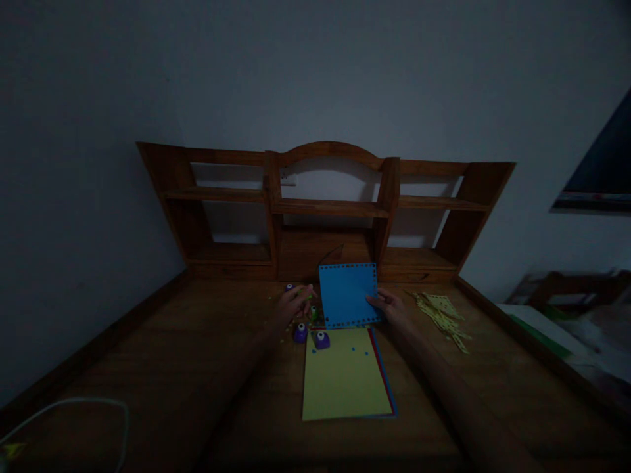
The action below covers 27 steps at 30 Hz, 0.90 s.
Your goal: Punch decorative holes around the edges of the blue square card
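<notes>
My right hand (389,306) pinches the right edge of a blue paper sheet (348,294) with punched holes along its borders, holding it tilted up above the wooden desk (197,368). My left hand (294,303) rests on the desk to the sheet's left, fingers curled over a small green object that is too dark to name. Two small purple craft punches (300,332) (321,339) sit just below that hand. A stack of coloured paper with a yellow sheet on top (345,376) lies in front of me, dotted with blue punched bits.
A pile of yellow punched paper strips (441,311) lies right of my right hand. A wooden hutch with shelves (325,210) stands at the desk's back. A white cable (73,407) loops at the near left. The room is dim.
</notes>
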### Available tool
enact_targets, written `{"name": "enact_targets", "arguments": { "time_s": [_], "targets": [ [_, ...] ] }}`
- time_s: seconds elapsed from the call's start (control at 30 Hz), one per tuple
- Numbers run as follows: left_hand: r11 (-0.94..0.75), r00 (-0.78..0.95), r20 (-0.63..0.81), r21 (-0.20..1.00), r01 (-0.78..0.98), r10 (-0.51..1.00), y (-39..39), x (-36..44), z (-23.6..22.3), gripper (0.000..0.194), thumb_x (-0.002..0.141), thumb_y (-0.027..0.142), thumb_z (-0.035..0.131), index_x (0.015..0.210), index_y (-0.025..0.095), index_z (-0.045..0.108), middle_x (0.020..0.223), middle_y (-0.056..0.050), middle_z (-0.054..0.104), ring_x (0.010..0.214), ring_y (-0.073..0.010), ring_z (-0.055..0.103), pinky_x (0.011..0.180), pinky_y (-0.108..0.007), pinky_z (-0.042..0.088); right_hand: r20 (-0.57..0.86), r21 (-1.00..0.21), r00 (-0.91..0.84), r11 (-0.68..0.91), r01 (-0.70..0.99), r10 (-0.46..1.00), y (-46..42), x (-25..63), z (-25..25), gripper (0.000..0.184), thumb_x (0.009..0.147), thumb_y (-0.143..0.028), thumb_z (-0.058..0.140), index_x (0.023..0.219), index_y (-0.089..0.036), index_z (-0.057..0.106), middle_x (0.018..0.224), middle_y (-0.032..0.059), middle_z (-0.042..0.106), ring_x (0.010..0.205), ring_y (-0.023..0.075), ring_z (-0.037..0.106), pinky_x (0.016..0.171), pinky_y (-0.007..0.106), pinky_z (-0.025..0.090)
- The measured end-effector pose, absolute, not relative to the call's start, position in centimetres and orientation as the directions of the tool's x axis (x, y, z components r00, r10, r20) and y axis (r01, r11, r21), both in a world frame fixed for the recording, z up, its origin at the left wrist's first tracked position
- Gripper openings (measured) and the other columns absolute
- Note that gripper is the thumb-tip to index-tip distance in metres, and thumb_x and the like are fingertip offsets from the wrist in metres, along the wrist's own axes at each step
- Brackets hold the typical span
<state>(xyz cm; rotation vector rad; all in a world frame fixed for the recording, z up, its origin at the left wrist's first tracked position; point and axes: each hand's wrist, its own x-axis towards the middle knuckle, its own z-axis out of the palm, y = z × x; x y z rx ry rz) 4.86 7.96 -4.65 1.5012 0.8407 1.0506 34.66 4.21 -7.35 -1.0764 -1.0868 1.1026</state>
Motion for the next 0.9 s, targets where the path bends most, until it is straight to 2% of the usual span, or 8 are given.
{"name": "enact_targets", "arguments": {
  "time_s": [0.27,0.43,0.77,0.9],
  "targets": [
    [-0.187,0.376,0.19,0.981,-0.046,0.907,8.12,4.97,-4.83,0.048,0.086,0.065,0.056,0.089,0.018,0.064,0.052,0.003,0.052,0.044,-0.0112,0.049,0.042,-0.022,0.027,0.108,-0.984,0.107,0.121,-0.13,0.988,4.01,34.63,-6.95,0.035,0.068,-0.042,0.083,0.097,-0.026,0.072,0.088,0.0015,0.075,0.068,0.0219,0.067,0.065,0.033,0.054],
    [-0.175,0.369,0.176,0.984,-0.037,0.913,7.8,4.99,-4.54,0.047,0.086,0.064,0.056,0.089,0.018,0.064,0.051,0.003,0.051,0.04,-0.0097,0.043,0.04,-0.022,0.025,0.11,-0.985,0.1,0.122,-0.121,0.989,3.68,34.46,-6.66,0.032,0.069,-0.043,0.081,0.096,-0.027,0.072,0.094,0.003,0.075,0.074,0.0247,0.069,0.069,0.035,0.054],
    [-0.185,0.376,0.184,0.982,-0.033,0.908,8.01,5.01,-4.8,0.048,0.087,0.064,0.056,0.09,0.017,0.063,0.05,0.003,0.05,0.041,-0.0104,0.045,0.042,-0.023,0.027,0.078,-0.982,0.123,0.098,-0.162,0.989,3.6,34.12,-6.77,0.036,0.067,-0.042,0.082,0.097,-0.026,0.071,0.089,0.0027,0.074,0.068,0.0221,0.066,0.065,0.034,0.053],
    [-0.162,0.378,0.162,0.986,-0.031,0.912,8.01,5.15,-4.88,0.05,0.085,0.065,0.057,0.091,0.016,0.063,0.05,0.004,0.05,0.038,-0.0089,0.04,0.04,-0.022,0.023,0.073,-0.983,0.1,0.088,-0.16,0.992,3.44,34.16,-6.75,0.039,0.069,-0.044,0.081,0.101,-0.023,0.07,0.091,0.0046,0.074,0.069,0.0215,0.066,0.065,0.033,0.053]
  ]
}}
